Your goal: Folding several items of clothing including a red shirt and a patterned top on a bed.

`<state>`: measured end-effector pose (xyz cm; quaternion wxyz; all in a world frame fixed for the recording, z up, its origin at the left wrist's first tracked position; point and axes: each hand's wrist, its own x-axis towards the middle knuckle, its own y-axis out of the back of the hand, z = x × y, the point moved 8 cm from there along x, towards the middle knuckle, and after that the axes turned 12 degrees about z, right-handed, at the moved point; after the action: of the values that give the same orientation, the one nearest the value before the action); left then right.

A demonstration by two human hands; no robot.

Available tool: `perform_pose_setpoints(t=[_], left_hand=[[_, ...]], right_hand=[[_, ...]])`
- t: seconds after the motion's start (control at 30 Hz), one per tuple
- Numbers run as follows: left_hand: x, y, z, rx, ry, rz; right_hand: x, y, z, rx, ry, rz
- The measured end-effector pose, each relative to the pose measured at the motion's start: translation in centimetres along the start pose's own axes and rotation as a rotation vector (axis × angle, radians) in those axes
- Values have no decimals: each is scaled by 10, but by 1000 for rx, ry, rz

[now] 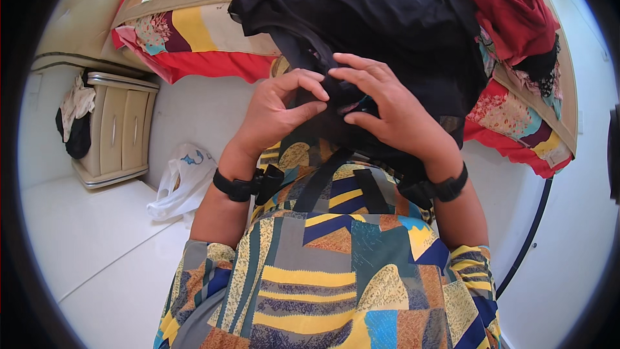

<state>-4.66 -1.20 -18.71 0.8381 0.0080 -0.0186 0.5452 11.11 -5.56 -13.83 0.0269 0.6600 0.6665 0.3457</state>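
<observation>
A large black garment [394,19] hangs from the bed edge down over my lap. Its thin dark fabric is bunched between my two hands. My left hand [278,108] curls with thumb and forefinger close together, pinching the near part of the cloth. Opposite it, my right hand [391,106] bends its fingers and thumb around the same garment, where a small patch of coloured fabric shows between them. The exact grip of the fingertips is partly lost against the dark cloth. Both wrists wear a black strap.
The bed [194,32] has a patchwork cover with a red frill. A dark red cloth [516,13] and other clothes lie on its right side. At left stand a beige bedside cabinet [123,123] with cloths hung on it and a white plastic bag [184,181] on the floor.
</observation>
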Motion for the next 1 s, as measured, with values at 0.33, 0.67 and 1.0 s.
perform_pose_setpoints(t=[0.33,0.67,1.0], left_hand=[[0,-4,-3,64,-9,23],[0,-14,4,118,-32,-3],[-1,-24,-2,239,-39,-27]], right_hand=[[-5,4,28,-42,-228,38],[-22,-26,30,286,-415,-134],[-24,-8,29,307,-466,-82]])
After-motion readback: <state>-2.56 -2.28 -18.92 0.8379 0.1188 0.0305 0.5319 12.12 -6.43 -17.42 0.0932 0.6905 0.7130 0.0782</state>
